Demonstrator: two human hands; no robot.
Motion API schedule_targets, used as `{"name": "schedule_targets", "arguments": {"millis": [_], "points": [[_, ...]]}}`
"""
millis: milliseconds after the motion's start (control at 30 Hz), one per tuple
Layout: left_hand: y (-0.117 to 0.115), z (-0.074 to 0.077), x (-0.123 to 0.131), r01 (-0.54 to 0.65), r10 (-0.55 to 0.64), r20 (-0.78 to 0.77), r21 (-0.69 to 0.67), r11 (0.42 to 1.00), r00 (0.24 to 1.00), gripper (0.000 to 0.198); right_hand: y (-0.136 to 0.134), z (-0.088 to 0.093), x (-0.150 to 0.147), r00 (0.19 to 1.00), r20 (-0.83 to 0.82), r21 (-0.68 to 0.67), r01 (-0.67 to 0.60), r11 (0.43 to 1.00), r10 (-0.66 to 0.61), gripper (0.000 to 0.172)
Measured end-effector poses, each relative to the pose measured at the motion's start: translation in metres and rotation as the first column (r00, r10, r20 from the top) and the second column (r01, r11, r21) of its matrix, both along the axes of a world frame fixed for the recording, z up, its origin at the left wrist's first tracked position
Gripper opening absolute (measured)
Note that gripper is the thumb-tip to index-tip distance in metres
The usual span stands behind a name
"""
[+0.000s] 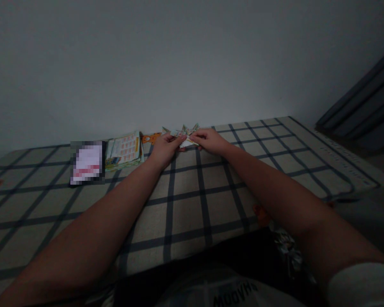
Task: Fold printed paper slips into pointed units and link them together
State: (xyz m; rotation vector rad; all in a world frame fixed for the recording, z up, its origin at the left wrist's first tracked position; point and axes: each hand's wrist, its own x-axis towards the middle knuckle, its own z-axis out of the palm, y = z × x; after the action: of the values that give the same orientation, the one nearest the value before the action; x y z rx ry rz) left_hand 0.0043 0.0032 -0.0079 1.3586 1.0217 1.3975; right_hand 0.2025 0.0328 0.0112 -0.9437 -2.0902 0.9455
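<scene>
Both hands hold a piece of folded printed paper (186,142) over the far side of the table. It has several pointed, colourful corners standing up and a pale part between the hands. My left hand (166,147) pinches its left side, thumb on top. From the right, my right hand (209,140) grips the other side between thumb and fingers. The undersides of the fingers are partly hidden. To the left of my left hand lies a stack of printed sheets (124,149) with coloured pictures and text.
A dark-edged device with a pixelated screen (88,164) lies left of the stack. A checked cloth (187,213) covers the table, which meets a plain wall (185,64) behind. Dark folded fabric (365,94) hangs at the right. Something silvery and crumpled (289,251) shows below the near edge.
</scene>
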Motion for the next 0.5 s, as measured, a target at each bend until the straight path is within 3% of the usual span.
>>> {"name": "schedule_targets", "arguments": {"millis": [200, 500], "points": [[-0.0053, 0.0042, -0.0015, -0.078, 0.083, -0.117, 0.049, 0.996, 0.99, 0.037, -0.0007, 0.0028, 0.0007, 0.999, 0.041, 0.025, 0.001, 1.0, -0.002, 0.024], [0.0004, -0.002, -0.0043, -0.082, 0.088, -0.097, 0.061, 0.995, 0.991, 0.035, -0.0025, 0.0044, 0.001, 0.997, 0.071, 0.042, 0.0, 0.999, -0.003, 0.023]]}}
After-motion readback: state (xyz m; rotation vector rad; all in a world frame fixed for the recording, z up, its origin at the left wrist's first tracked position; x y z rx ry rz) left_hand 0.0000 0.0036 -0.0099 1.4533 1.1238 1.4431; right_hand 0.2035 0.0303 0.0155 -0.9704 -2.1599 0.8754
